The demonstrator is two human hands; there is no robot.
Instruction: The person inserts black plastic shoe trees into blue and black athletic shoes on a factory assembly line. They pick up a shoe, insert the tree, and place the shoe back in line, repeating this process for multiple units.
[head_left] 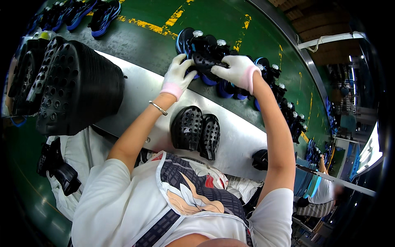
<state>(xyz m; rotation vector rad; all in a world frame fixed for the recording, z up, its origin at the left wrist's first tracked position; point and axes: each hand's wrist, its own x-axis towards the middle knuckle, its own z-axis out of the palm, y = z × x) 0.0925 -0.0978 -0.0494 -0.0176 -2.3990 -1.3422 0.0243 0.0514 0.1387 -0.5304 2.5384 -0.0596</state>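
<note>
- Overall, green surface (pixel 142 45) takes up most of the far side; worn yellow marks on it, lines only.
- Desk (pixel 238 146): bare metal, slanting between the person and the green surface.
- Large stack (pixel 84 88) of black perforated pieces at the desk's left; tightly nested, layers not countable.
- Shoes (pixel 103 18), black and blue, in rows on the green surface; many, overlapping, exact count not possible. Any marking on them is too small to read.
- Hands, two, white gloves with pink cuffs. Right hand (pixel 238 71): thumb and fingers closed on the right end of the held piece. Left hand (pixel 177 76): fingers half curled, thumb set apart, at the piece's left end; cannot tell whether it grips piece or shoe.
- Loose pieces (pixel 187 128), black, perforated: two, side by side on the desk, near the person.
- Held piece (pixel 205 62), black, perforated: one, between the two hands, above the shoes.
- Bracelet (pixel 158 108), metal: one, left wrist.
</note>
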